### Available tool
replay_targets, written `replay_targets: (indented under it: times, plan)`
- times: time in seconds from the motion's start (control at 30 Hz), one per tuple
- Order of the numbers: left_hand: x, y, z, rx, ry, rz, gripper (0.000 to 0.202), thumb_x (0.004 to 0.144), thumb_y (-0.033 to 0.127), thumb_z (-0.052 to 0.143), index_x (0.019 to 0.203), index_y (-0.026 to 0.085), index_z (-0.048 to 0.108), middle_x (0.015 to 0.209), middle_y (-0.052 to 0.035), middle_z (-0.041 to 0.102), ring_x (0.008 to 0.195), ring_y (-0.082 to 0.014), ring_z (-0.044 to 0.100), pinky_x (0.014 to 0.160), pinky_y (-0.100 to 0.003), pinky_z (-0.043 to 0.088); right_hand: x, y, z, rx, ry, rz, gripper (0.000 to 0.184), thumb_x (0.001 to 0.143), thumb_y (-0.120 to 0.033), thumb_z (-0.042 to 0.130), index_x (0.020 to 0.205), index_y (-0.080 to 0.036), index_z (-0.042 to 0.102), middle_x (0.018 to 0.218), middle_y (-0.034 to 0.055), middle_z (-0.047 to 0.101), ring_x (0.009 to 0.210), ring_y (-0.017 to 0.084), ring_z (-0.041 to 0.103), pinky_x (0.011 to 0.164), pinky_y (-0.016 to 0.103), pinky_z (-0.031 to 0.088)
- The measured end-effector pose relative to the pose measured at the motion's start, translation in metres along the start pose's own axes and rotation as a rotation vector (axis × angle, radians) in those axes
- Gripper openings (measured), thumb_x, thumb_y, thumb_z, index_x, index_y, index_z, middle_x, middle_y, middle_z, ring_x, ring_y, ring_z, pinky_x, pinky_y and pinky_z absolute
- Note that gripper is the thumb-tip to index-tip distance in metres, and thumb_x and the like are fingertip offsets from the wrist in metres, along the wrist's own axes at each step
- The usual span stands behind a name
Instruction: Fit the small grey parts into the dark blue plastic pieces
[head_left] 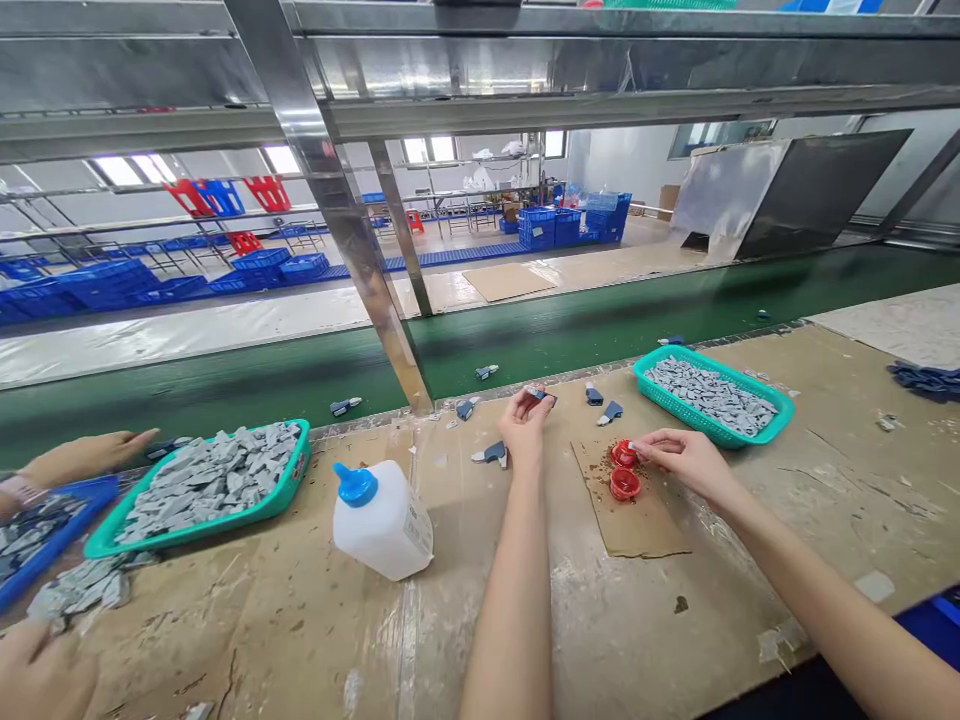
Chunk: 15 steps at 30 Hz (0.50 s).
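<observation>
My left hand (523,425) pinches a small dark blue and grey plastic part (541,396) near the table's far edge. Thumb and fingers of my right hand (684,458) are closed on a small light grey piece (634,448), whose tip is at the farther red cup (623,454). Beside it, a second red cup (625,485) stands on a stained cardboard sheet (649,530). Similar blue and grey parts lie around my left hand, among them one part (491,454) to its left and another part (610,412) to its right.
A white bottle (386,525) with a blue cap stands left of my arm. Green baskets hold grey pieces, one basket (780,420) right, one basket (289,490) left. Another person's hands (97,455) work at the left. Behind runs a green conveyor belt (555,345); a metal post (360,240) rises nearby.
</observation>
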<state>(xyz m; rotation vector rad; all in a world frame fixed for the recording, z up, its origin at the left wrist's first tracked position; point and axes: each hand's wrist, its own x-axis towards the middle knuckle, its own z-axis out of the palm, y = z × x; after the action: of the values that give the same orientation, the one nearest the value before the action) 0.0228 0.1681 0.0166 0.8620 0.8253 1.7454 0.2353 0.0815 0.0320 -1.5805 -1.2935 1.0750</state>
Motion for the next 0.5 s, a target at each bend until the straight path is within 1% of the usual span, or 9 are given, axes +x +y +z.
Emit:
replay_targets:
  times: [0.13, 0.27, 0.4, 0.5]
  plan:
    - [0.0, 0.001, 0.001, -0.006, -0.016, -0.043, 0.046, 0.058, 0.024, 0.081, 0.1, 0.012, 0.066, 0.103, -0.0131, 0.07, 0.1, -0.0248, 0.063, 0.09, -0.04, 0.049, 0.0, -0.004, 0.0, 0.0, 0.013, -0.001, 0.043, 0.064, -0.054, 0.072, 0.082, -0.015, 0.068, 0.077, 0.0102, 0.072, 0.07, 0.023, 0.064, 0.054, 0.028, 0.045]
    - [-0.002, 0.002, 0.001, -0.012, -0.05, -0.097, 0.045, 0.058, 0.025, 0.08, 0.099, 0.013, 0.067, 0.103, -0.0126, 0.07, 0.101, -0.0252, 0.063, 0.09, -0.039, 0.049, -0.003, -0.02, -0.004, -0.021, 0.035, -0.015, 0.045, 0.065, -0.055, 0.072, 0.085, -0.015, 0.069, 0.08, 0.0113, 0.072, 0.072, 0.024, 0.063, 0.053, 0.027, 0.044]
    - [-0.011, 0.002, 0.001, -0.011, -0.066, -0.137, 0.039, 0.062, 0.026, 0.078, 0.096, 0.011, 0.067, 0.09, -0.0093, 0.072, 0.088, -0.0227, 0.068, 0.083, -0.043, 0.053, -0.004, -0.038, -0.001, -0.057, 0.063, -0.049, 0.048, 0.065, -0.057, 0.07, 0.09, -0.016, 0.068, 0.085, 0.012, 0.072, 0.073, 0.024, 0.063, 0.054, 0.028, 0.044]
    - [-0.019, 0.004, 0.0, -0.016, -0.066, -0.144, 0.037, 0.06, 0.027, 0.08, 0.091, 0.012, 0.067, 0.084, -0.0087, 0.073, 0.081, -0.0243, 0.069, 0.078, -0.044, 0.056, -0.002, -0.048, 0.007, -0.061, 0.12, -0.101, 0.048, 0.065, -0.06, 0.068, 0.091, -0.019, 0.068, 0.088, 0.0121, 0.071, 0.08, 0.029, 0.064, 0.056, 0.032, 0.047]
